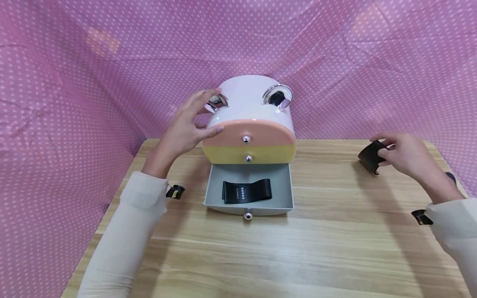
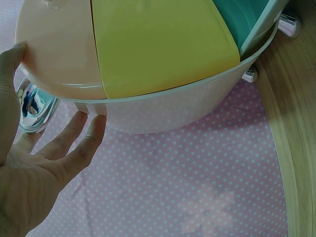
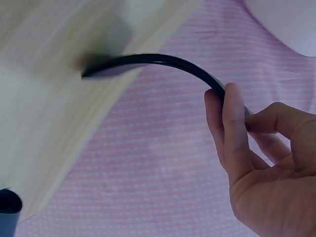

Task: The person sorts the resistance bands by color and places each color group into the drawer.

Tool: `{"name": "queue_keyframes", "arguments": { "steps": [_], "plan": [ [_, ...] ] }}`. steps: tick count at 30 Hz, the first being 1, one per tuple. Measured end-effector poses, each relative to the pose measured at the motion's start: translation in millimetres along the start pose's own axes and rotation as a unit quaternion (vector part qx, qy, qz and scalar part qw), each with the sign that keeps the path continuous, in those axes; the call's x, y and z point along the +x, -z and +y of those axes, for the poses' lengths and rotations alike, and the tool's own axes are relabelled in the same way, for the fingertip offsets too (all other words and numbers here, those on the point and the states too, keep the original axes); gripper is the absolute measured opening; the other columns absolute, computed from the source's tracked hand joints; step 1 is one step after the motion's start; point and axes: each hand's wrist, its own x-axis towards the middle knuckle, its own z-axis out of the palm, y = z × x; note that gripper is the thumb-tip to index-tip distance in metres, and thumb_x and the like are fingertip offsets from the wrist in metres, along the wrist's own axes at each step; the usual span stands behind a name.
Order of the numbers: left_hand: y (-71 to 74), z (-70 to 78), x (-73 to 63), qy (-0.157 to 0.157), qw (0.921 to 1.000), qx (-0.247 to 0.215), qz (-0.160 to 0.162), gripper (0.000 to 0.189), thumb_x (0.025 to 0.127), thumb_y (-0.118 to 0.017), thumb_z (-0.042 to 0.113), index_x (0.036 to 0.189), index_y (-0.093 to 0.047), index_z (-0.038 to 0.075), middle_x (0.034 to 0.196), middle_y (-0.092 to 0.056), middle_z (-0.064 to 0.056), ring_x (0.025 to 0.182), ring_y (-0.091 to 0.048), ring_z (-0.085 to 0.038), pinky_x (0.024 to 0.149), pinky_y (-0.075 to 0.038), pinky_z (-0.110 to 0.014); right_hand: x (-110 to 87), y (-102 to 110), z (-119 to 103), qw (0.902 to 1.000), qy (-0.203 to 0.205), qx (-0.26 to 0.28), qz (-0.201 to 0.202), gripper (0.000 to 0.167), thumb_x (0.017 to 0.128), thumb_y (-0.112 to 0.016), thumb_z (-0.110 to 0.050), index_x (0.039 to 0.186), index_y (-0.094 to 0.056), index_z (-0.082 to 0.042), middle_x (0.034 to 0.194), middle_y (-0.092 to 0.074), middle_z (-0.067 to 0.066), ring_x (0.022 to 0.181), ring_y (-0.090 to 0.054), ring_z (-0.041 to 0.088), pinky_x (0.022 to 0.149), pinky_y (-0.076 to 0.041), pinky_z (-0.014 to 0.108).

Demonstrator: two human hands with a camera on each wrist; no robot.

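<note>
A drawer cabinet (image 1: 251, 99) with two chrome ring-shaped eyes stands at the table's back. Its grey bottom drawer (image 1: 285, 186) is pulled out and holds a folded black resistance band (image 1: 247, 191) with white print. My left hand (image 1: 184, 124) rests on the cabinet's left edge by one chrome eye (image 1: 221, 100). In the left wrist view the thumb touches the peach front (image 2: 59, 54), and spread fingers touch the white side. At the right, my right hand (image 1: 406, 155) pinches a curved black resistance band (image 1: 370, 156) by one end. The band's far end hangs low over the table; contact cannot be told.
Two upper drawer fronts, peach and yellow (image 1: 223, 154), sit flush, each with a chrome knob. A dark object (image 1: 450, 178) is partly hidden behind my right wrist. Pink dotted cloth (image 1: 335, 62) hangs around the wooden table (image 1: 316, 248).
</note>
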Motion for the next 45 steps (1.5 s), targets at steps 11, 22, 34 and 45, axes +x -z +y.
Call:
{"name": "queue_keyframes", "arguments": {
  "steps": [11,22,34,45],
  "plan": [
    [0.1,0.6,-1.3,-0.001,1.0,-0.002,0.001,0.087,0.091,-0.084,0.03,0.162,-0.035,0.043,0.168,-0.034,-0.004,0.138,-0.054,-0.036,0.101,-0.062,-0.049,-16.5,12,-42,0.9984,-0.018,0.054,0.003,0.039,0.099,-0.054,0.003,0.137,-0.061,0.009,0.116,-0.069,0.039,0.063,-0.071,-0.004,0.059,-0.052,0.01],
    [-0.1,1.8,-1.8,0.005,1.0,0.007,0.001,0.087,0.091,-0.083,0.032,0.162,-0.034,0.044,0.168,-0.033,-0.003,0.139,-0.054,-0.035,0.103,-0.061,-0.049,-33.6,12,-93,0.996,0.04,0.079,0.015,0.038,0.095,-0.057,0.007,0.131,-0.068,0.003,0.114,-0.072,0.035,0.065,-0.07,-0.004,0.058,-0.06,0.016],
    [-0.4,1.2,-1.2,0.008,1.0,-0.003,-0.003,0.087,0.092,-0.083,0.033,0.162,-0.034,0.046,0.168,-0.033,-0.001,0.14,-0.053,-0.034,0.104,-0.06,-0.049,-48.7,5,-142,0.9823,0.142,0.122,0.002,0.037,0.09,-0.063,0.015,0.12,-0.075,-0.004,0.115,-0.073,0.021,0.082,-0.068,-0.006,0.06,-0.063,0.021],
    [-0.3,1.8,-0.7,0.009,0.9999,-0.008,-0.004,0.087,0.092,-0.083,0.031,0.162,-0.034,0.044,0.168,-0.033,-0.002,0.14,-0.052,-0.035,0.104,-0.06,-0.049,-47.3,-41,-203,0.9637,0.126,0.224,-0.072,0.038,0.092,-0.054,0.014,0.123,-0.072,0.0,0.121,-0.072,0.02,0.095,-0.075,0.029,0.068,-0.068,0.03]
  ]
}}
